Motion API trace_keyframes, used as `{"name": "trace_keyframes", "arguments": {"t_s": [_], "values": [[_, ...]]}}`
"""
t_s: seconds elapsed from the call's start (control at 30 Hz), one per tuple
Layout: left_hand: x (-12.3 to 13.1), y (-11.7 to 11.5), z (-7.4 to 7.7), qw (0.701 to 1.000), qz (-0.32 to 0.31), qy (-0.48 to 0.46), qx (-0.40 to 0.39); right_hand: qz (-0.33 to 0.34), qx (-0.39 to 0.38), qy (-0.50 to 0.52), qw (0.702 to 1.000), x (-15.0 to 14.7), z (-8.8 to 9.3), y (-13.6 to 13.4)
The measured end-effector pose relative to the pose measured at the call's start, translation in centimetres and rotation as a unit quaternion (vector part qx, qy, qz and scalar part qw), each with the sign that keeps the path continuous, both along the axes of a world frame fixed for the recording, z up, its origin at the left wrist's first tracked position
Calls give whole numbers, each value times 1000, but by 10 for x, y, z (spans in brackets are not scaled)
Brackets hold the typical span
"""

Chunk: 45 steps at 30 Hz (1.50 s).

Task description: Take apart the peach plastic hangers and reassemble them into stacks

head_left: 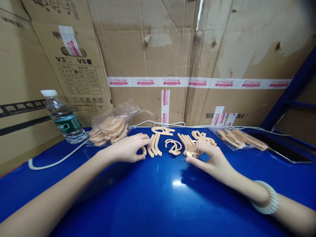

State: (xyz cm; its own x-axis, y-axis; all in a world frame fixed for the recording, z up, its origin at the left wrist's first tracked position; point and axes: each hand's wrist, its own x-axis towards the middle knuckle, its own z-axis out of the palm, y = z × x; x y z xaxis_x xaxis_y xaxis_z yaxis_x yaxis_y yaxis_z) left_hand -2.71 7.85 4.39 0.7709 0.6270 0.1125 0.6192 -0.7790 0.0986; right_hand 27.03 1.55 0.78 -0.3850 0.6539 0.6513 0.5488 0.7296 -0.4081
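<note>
My left hand (132, 148) has its thumb and fingers closed around a curved beige strip (144, 151) at the left end of a row. Similar long strips (155, 144) with bent ends lie just to its right. Between thumb and index finger, my right hand (211, 157) pinches a beige curved piece (189, 154) just above the table; the hand partly covers it. More straight strips (184, 141) and a pile of curved pieces (198, 135) lie behind that hand. Hook-shaped pieces (174, 150) sit between my hands, with flat curved pieces (161, 131) farther back.
On the blue table (153, 200), a clear bag of beige pieces (111, 130) and a water bottle (65, 120) stand at the left. Another bag (239, 138) and a dark phone (281, 149) lie right. A white cable (56, 161) runs along the cardboard wall (148, 59).
</note>
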Motion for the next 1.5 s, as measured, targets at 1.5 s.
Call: {"name": "trace_keyframes", "arguments": {"t_s": [1.5], "values": [[51,-58,-5,956,196,162,150,4,-26,-37,999,3,-3,4]]}}
